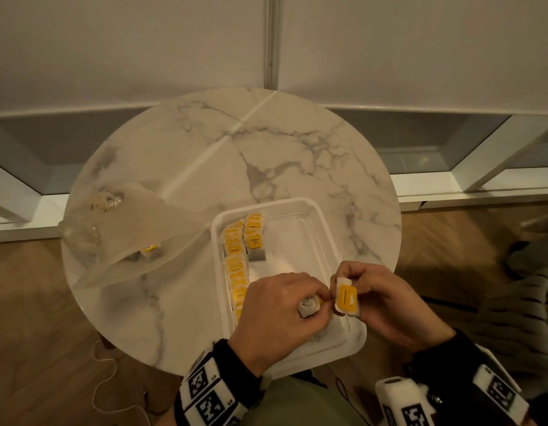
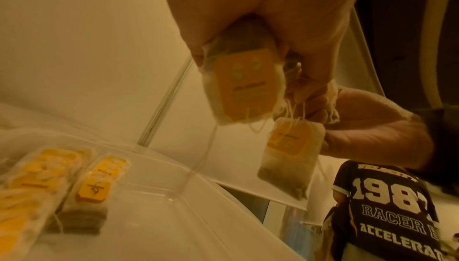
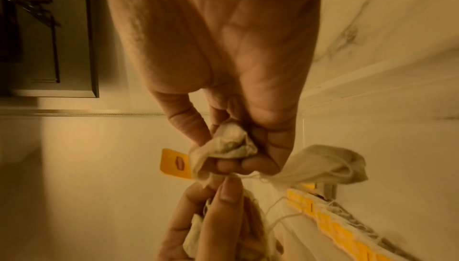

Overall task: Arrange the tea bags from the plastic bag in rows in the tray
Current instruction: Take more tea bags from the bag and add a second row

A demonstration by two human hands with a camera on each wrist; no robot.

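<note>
Fingers of the left hand are curled round a crumpled tea bag, and the right hand pinches a second tea bag by its upper edge, yellow tag facing up. Both hands hover over the near end of the clear tray, knuckles almost touching. Thin strings run between the two bags — in the left wrist view they look tangled together.

Writing on the held tags is too blurred to read; a dark line of print crosses each. One tag in the tray shows a small dark mark, not legible.

Just beyond the fingers, tea bags lie in the tray: a long row along its left wall and a short row beside it. Well to the left of the hands, the plastic bag sprawls on the round marble counter, one tea bag inside near its mouth.

A dark shirt in the left wrist view reads "1981", "RACER", "ACCELERAT" — the rest is cut off.
</note>
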